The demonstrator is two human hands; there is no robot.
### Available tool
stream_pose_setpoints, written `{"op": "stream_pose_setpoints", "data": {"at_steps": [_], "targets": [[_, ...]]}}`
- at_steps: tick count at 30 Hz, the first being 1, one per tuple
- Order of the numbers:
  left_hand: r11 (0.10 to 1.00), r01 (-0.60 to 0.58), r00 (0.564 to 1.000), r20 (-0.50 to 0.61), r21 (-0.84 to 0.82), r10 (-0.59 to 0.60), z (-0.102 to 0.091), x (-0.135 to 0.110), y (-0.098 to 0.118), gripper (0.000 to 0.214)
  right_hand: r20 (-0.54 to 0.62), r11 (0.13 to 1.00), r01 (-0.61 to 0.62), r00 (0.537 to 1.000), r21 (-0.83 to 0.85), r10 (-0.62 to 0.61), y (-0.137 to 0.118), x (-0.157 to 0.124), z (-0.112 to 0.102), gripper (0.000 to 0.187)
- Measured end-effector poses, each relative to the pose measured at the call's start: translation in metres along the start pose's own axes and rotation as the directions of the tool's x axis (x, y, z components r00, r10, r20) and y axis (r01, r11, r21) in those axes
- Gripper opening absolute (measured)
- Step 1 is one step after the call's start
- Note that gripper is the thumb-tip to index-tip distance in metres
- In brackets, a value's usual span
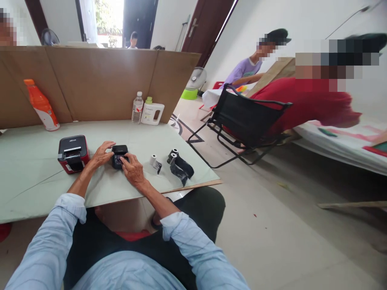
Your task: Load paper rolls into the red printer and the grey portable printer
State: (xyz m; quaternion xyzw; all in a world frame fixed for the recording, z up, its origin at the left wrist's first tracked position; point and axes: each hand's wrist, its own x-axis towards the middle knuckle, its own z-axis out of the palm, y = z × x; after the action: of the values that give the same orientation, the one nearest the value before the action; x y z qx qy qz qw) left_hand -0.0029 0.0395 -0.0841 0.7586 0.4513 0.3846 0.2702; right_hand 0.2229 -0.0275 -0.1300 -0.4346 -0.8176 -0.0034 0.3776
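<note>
A small black device [119, 152] sits on the pale green table [30, 173], held between both hands. My left hand [101, 156] curls round its left side. My right hand [132, 168] grips its front right, fingers pressed on its face. A red and black label printer [73, 154] stands just left of my left hand. To the right of my right hand lie a small white paper roll [153, 160] and two rolls with black ribbon trailing from them [179, 164].
A cardboard screen [99, 82] backs the table, with an orange bottle [42, 105], a clear water bottle [137, 107] and a white jug [152, 112] against it. A black folding chair [244, 121] stands right. Two people sit beyond it, one in red [305, 102], one in purple [244, 69].
</note>
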Motion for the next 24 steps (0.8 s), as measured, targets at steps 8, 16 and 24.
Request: {"op": "stream_pose_setpoints", "data": {"at_steps": [8, 16, 24], "targets": [[0.993, -0.007, 0.991, 0.134, 0.120, -0.009, -0.001, -0.032, 0.007, 0.094, 0.001, 0.998, -0.043, 0.999, 0.040, 0.043, 0.005, 0.000, 0.001, 0.060], [0.972, -0.050, 0.992, 0.127, 0.228, 0.021, 0.008, -0.043, 0.004, 0.104, 0.093, 0.985, -0.128, 0.989, 0.114, 0.117, 0.013, 0.002, 0.007, 0.089], [0.960, -0.020, 0.998, 0.067, 0.280, 0.002, 0.016, -0.044, 0.007, 0.098, 0.106, 0.975, -0.181, 0.980, 0.127, 0.168, 0.010, 0.004, 0.001, 0.094]]}}
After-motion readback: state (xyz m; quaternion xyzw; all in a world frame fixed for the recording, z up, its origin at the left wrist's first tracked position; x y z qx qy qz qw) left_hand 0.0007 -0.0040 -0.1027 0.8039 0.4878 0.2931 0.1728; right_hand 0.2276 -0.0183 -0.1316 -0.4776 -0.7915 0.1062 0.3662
